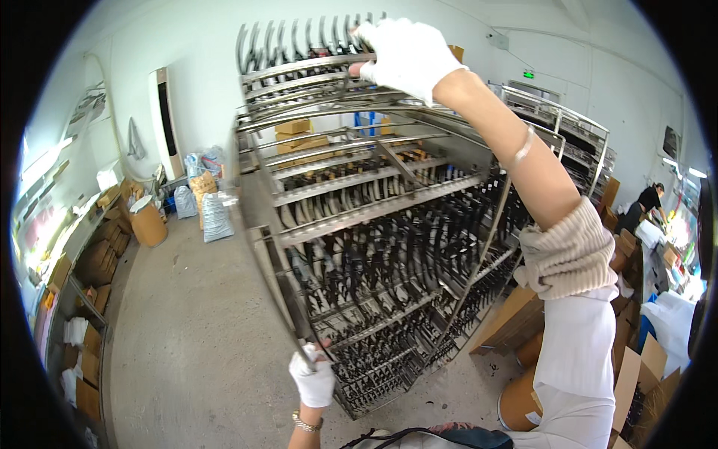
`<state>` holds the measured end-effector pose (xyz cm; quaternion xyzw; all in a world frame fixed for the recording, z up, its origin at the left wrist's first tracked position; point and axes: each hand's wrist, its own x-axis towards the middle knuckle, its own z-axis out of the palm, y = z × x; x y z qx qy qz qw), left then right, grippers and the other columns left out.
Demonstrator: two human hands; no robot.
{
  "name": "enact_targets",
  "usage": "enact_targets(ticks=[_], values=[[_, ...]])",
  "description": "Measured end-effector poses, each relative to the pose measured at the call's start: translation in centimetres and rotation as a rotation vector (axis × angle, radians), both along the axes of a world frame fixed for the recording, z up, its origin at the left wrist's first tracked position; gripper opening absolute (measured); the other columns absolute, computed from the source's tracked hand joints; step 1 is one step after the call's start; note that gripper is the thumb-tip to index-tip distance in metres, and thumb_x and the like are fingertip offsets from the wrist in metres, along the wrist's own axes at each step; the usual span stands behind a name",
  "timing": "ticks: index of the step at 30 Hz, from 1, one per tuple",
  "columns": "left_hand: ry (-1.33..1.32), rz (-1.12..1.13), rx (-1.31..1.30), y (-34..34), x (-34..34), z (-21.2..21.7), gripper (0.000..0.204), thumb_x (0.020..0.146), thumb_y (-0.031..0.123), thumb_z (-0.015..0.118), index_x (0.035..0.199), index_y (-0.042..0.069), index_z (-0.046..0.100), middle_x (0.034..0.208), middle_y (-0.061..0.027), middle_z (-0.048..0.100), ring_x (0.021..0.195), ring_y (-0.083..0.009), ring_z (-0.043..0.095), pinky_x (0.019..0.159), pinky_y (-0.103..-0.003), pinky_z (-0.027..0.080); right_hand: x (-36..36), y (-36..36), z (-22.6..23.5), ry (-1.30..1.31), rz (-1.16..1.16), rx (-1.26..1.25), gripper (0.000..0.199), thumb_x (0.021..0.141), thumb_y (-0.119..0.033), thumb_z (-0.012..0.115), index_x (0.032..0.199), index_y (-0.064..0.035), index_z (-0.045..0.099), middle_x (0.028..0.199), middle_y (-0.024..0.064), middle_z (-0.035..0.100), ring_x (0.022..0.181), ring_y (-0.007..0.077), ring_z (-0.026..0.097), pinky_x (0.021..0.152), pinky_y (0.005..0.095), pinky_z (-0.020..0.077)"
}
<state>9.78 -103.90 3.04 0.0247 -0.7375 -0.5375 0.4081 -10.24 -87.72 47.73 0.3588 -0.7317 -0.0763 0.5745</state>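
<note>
A tall grey metal rack on several levels stands in front of me, its bars hung with rows of dark curved parts. My right hand, in a white glove, is raised high and grips the rack's top bar. My left hand, also in a white glove, with a watch at the wrist, grips the rack's near upright post low down. The rack appears tilted in the fisheye view.
A second metal rack stands behind at the right. Cardboard boxes and brown drums sit by the rack's right foot. Sacks and a drum stand by the far wall. Another person works at far right.
</note>
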Motion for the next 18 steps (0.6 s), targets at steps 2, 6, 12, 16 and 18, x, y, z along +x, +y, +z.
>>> enact_targets(ticks=[2,6,12,16,18], values=[[0.055,-0.056,-0.033,-0.2,-0.1,-0.4,0.027,0.073,-0.013,0.052,0.090,0.008,0.055,0.080,-0.0079,0.069,0.066,-0.0209,0.066,0.063,-0.033,0.053,-2.5,-3.0,0.4,-0.175,-0.013,-0.005,0.042,0.091,-0.049,0.061,0.107,-0.0115,0.068,0.098,0.0135,0.070,0.094,0.0310,0.069,0.081,0.0426,0.0550],[0.191,0.007,-0.165,-0.4,-0.3,0.1,0.033,0.072,-0.013,0.058,0.096,0.010,0.055,0.089,-0.0070,0.073,0.067,-0.0203,0.065,0.064,-0.032,0.054,-5.6,-6.1,0.8,-0.216,-0.009,0.018,0.032,0.087,-0.036,0.057,0.102,-0.0127,0.073,0.093,0.0122,0.072,0.088,0.0289,0.071,0.077,0.0417,0.0569],[0.166,-0.010,-0.175,-0.9,-0.1,1.4,0.021,0.071,-0.013,0.050,0.083,0.002,0.058,0.078,-0.0097,0.068,0.061,-0.0198,0.065,0.059,-0.029,0.052,-7.8,-6.8,1.6,-0.232,-0.147,-0.158,0.030,0.088,-0.030,0.051,0.102,-0.0155,0.074,0.088,0.0121,0.074,0.084,0.0298,0.071,0.077,0.0405,0.0570],[0.176,-0.029,-0.204,-1.2,-0.5,1.2,0.023,0.066,-0.002,0.062,0.085,0.011,0.064,0.068,-0.0029,0.062,0.058,-0.0265,0.056,0.059,-0.041,0.044,-9.0,-3.8,6.1,0.036,-0.105,-0.199,0.030,0.095,-0.033,0.054,0.111,-0.0172,0.074,0.101,0.0113,0.074,0.090,0.0329,0.071,0.081,0.0420,0.0573],[0.186,0.010,-0.327,-1.3,-0.3,1.1,0.027,0.063,-0.002,0.062,0.088,0.008,0.064,0.073,-0.0072,0.062,0.062,-0.0291,0.057,0.061,-0.042,0.045,-9.7,-0.7,9.3,0.169,-0.239,-0.167,0.026,0.097,-0.022,0.051,0.106,-0.0135,0.074,0.118,0.0077,0.070,0.096,0.0272,0.070,0.081,0.0365,0.0572]])
